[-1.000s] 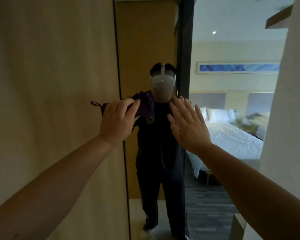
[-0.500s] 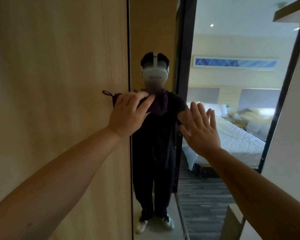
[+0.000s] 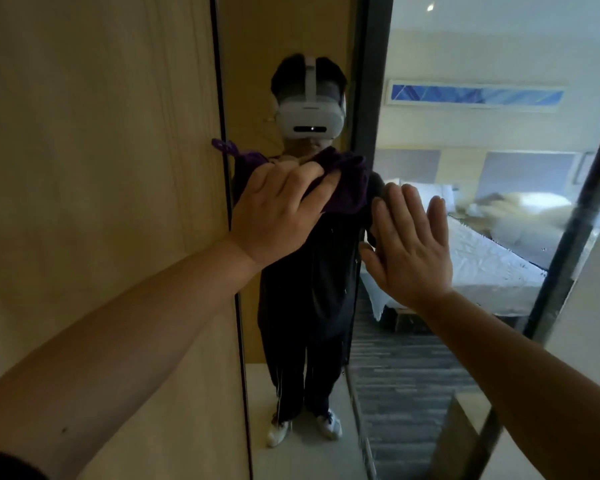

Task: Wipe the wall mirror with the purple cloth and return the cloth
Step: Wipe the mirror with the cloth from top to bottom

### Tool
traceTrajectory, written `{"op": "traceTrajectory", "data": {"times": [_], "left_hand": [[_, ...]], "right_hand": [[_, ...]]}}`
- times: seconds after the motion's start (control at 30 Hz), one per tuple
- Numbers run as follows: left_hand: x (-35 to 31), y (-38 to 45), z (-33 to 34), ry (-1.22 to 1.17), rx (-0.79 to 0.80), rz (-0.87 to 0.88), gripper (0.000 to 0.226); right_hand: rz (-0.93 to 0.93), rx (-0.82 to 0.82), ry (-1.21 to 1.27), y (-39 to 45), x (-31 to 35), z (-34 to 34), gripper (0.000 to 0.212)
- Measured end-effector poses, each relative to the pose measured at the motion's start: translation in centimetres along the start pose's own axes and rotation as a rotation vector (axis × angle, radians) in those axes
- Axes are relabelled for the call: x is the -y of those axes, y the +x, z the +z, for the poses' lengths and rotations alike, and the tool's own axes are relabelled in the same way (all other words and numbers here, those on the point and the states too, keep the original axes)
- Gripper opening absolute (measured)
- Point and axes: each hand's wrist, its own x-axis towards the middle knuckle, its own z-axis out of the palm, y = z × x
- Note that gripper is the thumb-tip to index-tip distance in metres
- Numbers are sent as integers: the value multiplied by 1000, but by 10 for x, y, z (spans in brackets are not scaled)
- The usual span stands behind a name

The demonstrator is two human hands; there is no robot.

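The purple cloth (image 3: 340, 188) is bunched against the wall mirror (image 3: 430, 358), close to the mirror's left edge at about its upper-middle height, with a thin loop of fabric trailing over that edge onto the wooden wall panel (image 3: 101, 168). The left hand (image 3: 278, 209) covers the cloth's left part, fingers curled over it and pressing it to the glass; the rest of the cloth sticks out to the right of the fingertips. The right hand (image 3: 409, 244) is flat and spread, empty, just right of the cloth on the mirror, though whether the palm touches the glass I cannot tell. Most unwiped glass lies right of and below the cloth, so the left hand seems best placed to sweep that way.
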Motion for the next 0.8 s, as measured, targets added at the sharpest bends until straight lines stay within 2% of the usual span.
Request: {"op": "traceTrajectory", "data": {"times": [0.1, 0.27, 0.37, 0.57, 0.67, 0.73, 0.8], "left_hand": [[-28, -51, -7, -51, 41, 8, 36], [-101, -190, -29, -188, 257, 108, 37], [-133, -230, -35, -247, 349, 89, 36], [-129, -203, -53, -355, 400, 1, 33], [-106, -145, -52, -362, 280, -138, 33], [-80, -83, -44, -305, 149, -218, 35], [-53, -15, -32, -247, 52, -218, 37]], "right_hand": [[4, 13, -2, 0, 0, 0, 71], [31, 31, 16, 2, 0, -1, 68], [37, 56, 10, 2, 2, -2, 67], [111, 211, 93, 5, 5, -26, 63], [224, 268, 77, -10, -12, -48, 64], [315, 365, -8, -23, -35, -55, 65], [363, 466, -84, -33, -53, -55, 67]]}}
